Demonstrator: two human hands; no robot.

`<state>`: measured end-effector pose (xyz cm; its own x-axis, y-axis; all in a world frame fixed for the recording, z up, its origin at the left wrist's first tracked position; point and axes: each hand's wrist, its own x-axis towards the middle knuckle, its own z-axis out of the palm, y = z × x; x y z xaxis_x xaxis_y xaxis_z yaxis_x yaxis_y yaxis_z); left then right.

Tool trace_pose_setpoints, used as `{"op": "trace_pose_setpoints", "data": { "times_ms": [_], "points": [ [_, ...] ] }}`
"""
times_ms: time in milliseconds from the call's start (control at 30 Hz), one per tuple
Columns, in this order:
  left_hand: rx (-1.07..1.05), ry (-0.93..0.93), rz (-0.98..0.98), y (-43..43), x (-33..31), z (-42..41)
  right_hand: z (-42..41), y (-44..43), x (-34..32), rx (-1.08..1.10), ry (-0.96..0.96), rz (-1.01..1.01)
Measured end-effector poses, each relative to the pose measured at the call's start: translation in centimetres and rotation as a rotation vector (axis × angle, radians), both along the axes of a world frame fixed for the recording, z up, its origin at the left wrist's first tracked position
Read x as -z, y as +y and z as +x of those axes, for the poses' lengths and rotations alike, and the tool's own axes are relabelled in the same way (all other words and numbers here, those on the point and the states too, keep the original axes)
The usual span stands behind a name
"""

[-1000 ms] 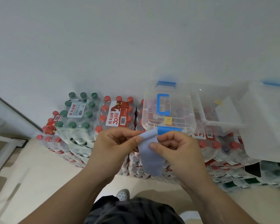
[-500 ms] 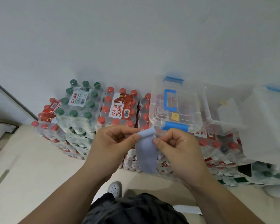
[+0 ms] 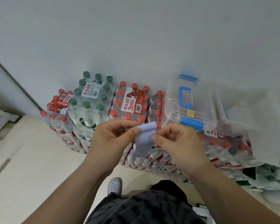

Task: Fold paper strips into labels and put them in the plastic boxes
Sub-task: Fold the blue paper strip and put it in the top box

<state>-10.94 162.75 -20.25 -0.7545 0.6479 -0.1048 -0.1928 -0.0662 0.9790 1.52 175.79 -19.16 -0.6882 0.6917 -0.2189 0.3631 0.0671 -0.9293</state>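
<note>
Here the left hand [image 3: 113,139] and right hand [image 3: 176,143] pinch the paper strip [image 3: 144,139] hanging between them.

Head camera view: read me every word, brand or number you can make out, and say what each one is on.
"农夫山泉", "饮用纯净水": label on the green-capped bottle pack.
"农夫山泉", "30周年": label on the middle red-capped bottle pack.
"农夫山泉": label on the leftmost red-capped bottle pack.
Too small to read: the yellow sticker on the clear plastic box, and the barcode digits.
No text visible: the blue paper strip.
</note>
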Motion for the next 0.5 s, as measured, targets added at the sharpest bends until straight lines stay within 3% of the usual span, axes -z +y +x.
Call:
{"op": "trace_pose_setpoints", "data": {
  "times_ms": [300,500],
  "points": [
    [0.008,0.039,-0.058,0.8,0.4,0.2,0.6,0.7,0.5,-0.183,-0.067,0.018],
    [-0.031,0.088,-0.066,1.5,0.6,0.6,0.9,1.1,0.9,-0.112,0.017,0.012]
  ]
}}
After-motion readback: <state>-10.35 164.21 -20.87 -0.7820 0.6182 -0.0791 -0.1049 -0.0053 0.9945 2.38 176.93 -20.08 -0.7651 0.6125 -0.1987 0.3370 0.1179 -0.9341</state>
